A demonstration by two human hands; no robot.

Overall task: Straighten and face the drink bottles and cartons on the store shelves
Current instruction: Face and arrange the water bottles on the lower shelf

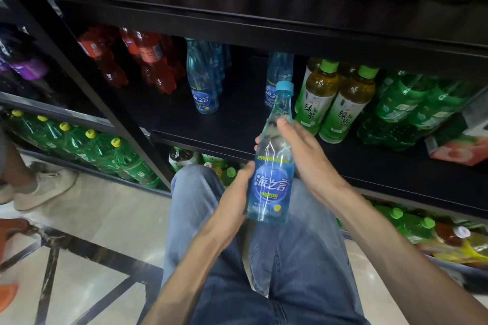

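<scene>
Just off the front edge of the middle shelf (343,166), above the person's knees, a clear blue-tinted plastic drink bottle with a light blue cap and round blue label (273,166) is held in both hands, tilted a little with its cap toward one o'clock. The left hand (232,195) cups the lower body from nine o'clock, and the right hand (303,150) wraps the shoulder from three o'clock, fingers closed round it.

It looks full, so I judge it moderately heavy, and the smooth, thin wall would dent under a hard squeeze. The labelled waist seems the surest place to hold, since the neck is narrow and slick.

At twelve o'clock two matching blue bottles (202,79) stand upright on the dark shelf with a bare gap between them. A second row behind them is possibly there, but the shadow hides it. At two o'clock green-capped tea bottles with green labels (346,105) stand close to the path back in, and could be knocked. Red soda bottles (153,63) sit at eleven o'clock, well apart.
</scene>
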